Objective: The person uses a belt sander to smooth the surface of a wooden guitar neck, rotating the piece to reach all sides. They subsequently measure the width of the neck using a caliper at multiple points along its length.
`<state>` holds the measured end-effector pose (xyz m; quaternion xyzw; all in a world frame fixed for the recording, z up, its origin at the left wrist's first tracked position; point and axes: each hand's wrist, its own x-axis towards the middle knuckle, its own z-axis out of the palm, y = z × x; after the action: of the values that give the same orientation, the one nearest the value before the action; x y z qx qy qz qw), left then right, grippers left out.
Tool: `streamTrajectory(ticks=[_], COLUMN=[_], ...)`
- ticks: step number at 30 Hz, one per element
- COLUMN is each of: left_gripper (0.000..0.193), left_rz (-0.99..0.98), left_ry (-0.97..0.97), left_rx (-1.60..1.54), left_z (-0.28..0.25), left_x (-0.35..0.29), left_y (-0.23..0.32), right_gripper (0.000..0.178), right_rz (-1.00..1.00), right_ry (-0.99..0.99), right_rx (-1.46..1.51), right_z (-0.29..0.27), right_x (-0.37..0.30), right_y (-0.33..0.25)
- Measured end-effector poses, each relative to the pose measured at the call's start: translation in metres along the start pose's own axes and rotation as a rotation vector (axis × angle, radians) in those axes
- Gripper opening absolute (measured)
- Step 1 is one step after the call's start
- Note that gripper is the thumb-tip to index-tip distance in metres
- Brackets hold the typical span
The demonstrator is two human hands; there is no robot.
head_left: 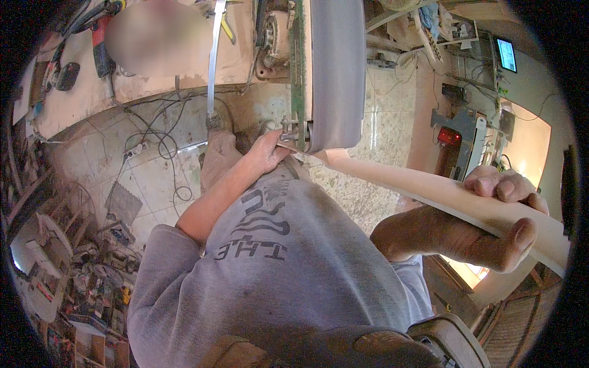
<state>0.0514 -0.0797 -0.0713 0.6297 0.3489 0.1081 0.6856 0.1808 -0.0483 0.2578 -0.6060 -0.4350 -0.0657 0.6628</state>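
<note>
A long pale wooden piece (pixel 399 178) runs from the belt sander's end at the middle toward the right edge. My right hand (pixel 503 196) is closed around its wide part, fingers over the top and thumb below. My left hand (pixel 268 153) is closed at the thin left end of the wood, close beside the metal roller fitting (pixel 293 130). Its fingertips are partly hidden there. Just beyond the wood stands the belt sander with its broad grey belt (pixel 336 73). The wood lies against or very near the belt's near end; which of these, I cannot tell.
A workbench (pixel 159 86) at the far left holds a red and black power tool (pixel 101 49) and a motor (pixel 276 38). Cables (pixel 165 138) loop over the tiled floor. Cluttered tools and boxes (pixel 92 294) fill the lower left. A lit screen (pixel 507 55) hangs at upper right.
</note>
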Motion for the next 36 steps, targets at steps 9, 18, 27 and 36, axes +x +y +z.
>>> streamTrajectory(ticks=[9,18,27,36], left_gripper=[0.02,0.018,0.013,0.02], left_rz=[0.035,-0.038,0.034,0.006], left_ry=[0.074,0.015,0.09,0.033], left_rx=[-0.44,-0.199,-0.413,-0.051], left_z=[0.045,0.011,0.043,0.004], left_x=[0.026,0.003,0.019,-0.001], left_y=[-0.103,-0.021,-0.089,-0.013], right_gripper=[0.038,0.044,0.043,0.041], right_rz=[-0.053,-0.08,-0.038,-0.02], right_ry=[-0.236,-0.202,-0.192,-0.158], right_rx=[0.144,0.088,0.12,0.162], right_z=[-0.006,-0.005,-0.002,-0.002], right_x=[-0.003,-0.003,0.0,-0.005], right_y=[-0.012,-0.013,-0.01,-0.007])
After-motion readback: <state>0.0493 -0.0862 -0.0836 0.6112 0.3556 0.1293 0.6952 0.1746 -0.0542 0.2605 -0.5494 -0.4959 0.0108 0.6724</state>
